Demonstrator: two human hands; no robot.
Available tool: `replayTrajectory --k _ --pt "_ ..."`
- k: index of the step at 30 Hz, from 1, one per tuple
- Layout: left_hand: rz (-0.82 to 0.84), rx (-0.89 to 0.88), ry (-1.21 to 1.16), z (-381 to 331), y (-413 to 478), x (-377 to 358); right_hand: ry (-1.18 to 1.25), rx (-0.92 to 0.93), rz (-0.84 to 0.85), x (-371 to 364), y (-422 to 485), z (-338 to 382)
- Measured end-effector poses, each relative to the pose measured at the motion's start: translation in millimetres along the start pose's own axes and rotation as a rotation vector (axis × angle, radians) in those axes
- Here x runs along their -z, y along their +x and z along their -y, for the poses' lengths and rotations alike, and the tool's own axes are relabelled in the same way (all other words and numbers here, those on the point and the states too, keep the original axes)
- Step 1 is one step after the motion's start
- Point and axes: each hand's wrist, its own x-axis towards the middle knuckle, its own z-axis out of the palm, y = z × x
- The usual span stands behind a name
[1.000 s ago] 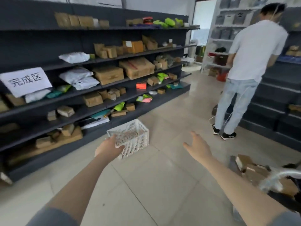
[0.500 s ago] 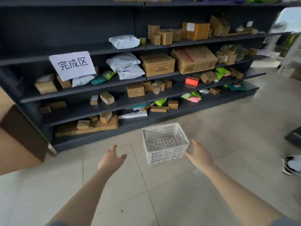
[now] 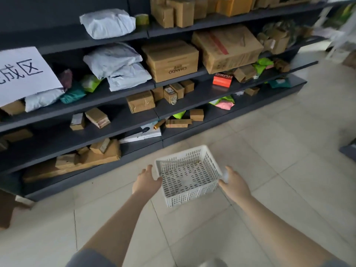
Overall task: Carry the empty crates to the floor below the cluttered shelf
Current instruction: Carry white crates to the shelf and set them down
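An empty white perforated crate (image 3: 189, 175) sits on the tiled floor just in front of the dark shelf unit (image 3: 134, 151), which is cluttered with parcels. My left hand (image 3: 146, 182) is at the crate's left near corner, fingers spread, thumb against the rim. On the other side, my right hand (image 3: 234, 183) is at the right near corner with its fingertips at the crate wall. Neither hand is closed around the rim. Nothing lies inside the crate.
The shelves hold cardboard boxes (image 3: 170, 59), grey mail bags (image 3: 117, 64) and a white paper sign (image 3: 23, 72). A brown box edge (image 3: 5, 211) shows at the far left. Pale floor tiles (image 3: 289, 151) stretch to the right, with a dark object (image 3: 349, 151) at the right edge.
The view has turned to face the shelf and come closer. Both hands have moved inward from apart to flank the crate, which stays on the floor.
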Motion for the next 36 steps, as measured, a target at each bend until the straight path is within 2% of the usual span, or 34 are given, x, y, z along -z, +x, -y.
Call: replayTrajectory --k 6,13,19,27,31,36 --pt "0.061 0.085 -0.002 -41.6 116.3 -31.7 -0.016 -0.043 0.079 1.8 129.4 -12.2" --pt "0.065 0.301 -0.046 -76.5 231.6 -64.3 -0.058 -0.095 0.246 1.9 274.1 -28.9" --pt "0.059 0.36 -0.005 -80.3 325.7 -109.2 -0.098 -0.174 0.319 -27.1 389.9 -40.3" --pt "0.046 0.508 -0.07 -29.2 440.4 -210.9 -0.011 -0.257 0.277 -149.4 517.8 -75.0" --pt "0.042 0.607 -0.04 30.9 487.2 -288.3 -0.032 -0.336 0.302 -236.6 581.7 -125.9" --pt "0.018 0.741 -0.019 105.9 522.3 -371.8 -0.055 -0.457 0.25 -314.7 633.7 -202.1"
